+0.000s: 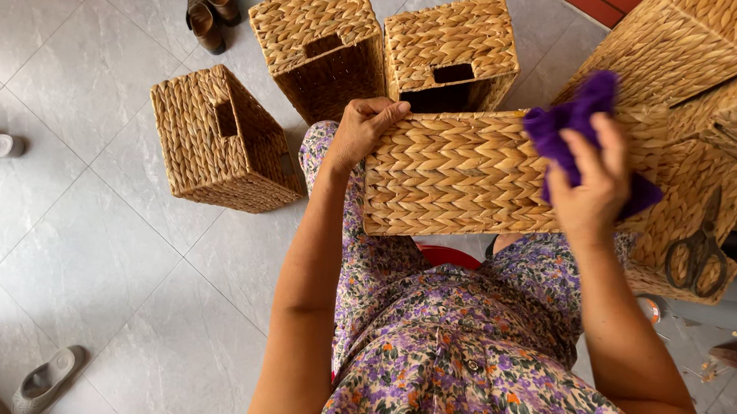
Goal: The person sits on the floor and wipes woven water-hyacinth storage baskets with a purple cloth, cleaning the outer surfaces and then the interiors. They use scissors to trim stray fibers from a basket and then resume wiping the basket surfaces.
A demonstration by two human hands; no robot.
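While the person sits in a flowered dress, a woven basket [457, 173] lies across the knees, its long axis running from left to right. The left hand [364, 127] grips the basket's upper left corner. The right hand [592, 183] presses a purple cloth [566, 127] against the basket's right end. Right of this basket, scissors [698, 251] lie on another basket [695, 196]. Beyond it, three more baskets [219, 139] stand on the tiled floor [84, 241].

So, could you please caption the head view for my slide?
Left hand steadies a woven basket while right hand presses a purple cloth on it.
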